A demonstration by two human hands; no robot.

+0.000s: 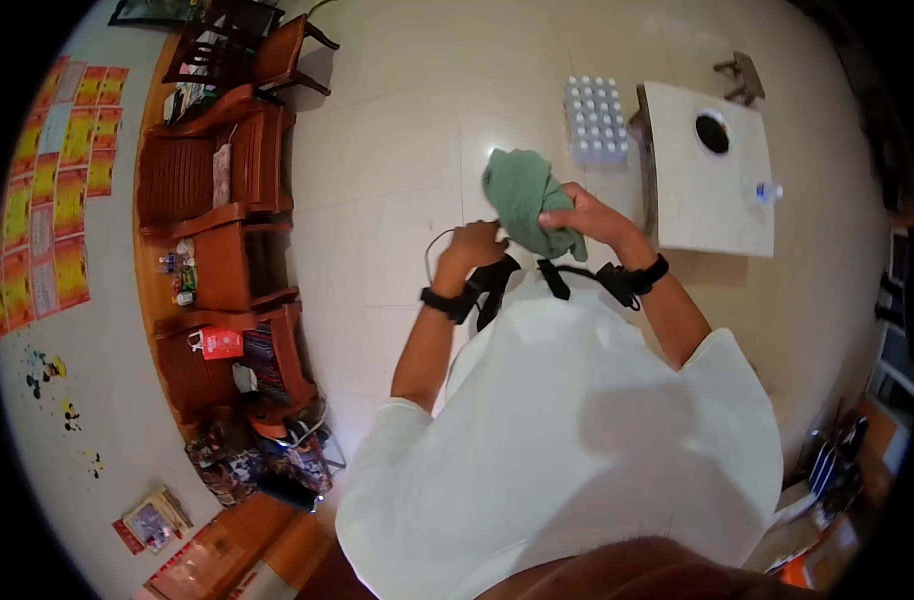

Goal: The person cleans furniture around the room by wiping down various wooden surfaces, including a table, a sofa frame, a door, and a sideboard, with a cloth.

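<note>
A crumpled green cloth (525, 200) hangs in front of my body, above the tiled floor. My right hand (592, 215) grips its right side, with the thumb lying over the fabric. My left hand (472, 248) is closed just left of the cloth's lower edge. Something small and dark shows by its fingertips, but I cannot make out what it is. A thin dark cable loops beside this hand. Black bands with small devices are strapped round both wrists, and black straps lie near my waist.
Wooden armchairs (207, 265) line the left wall, with bags and a red packet on them. At the right stands a pale table (712, 210) with a round dark-centred item and a bottle. A pack of bottles (597, 120) sits on the floor beside it, near a small stool (745, 78).
</note>
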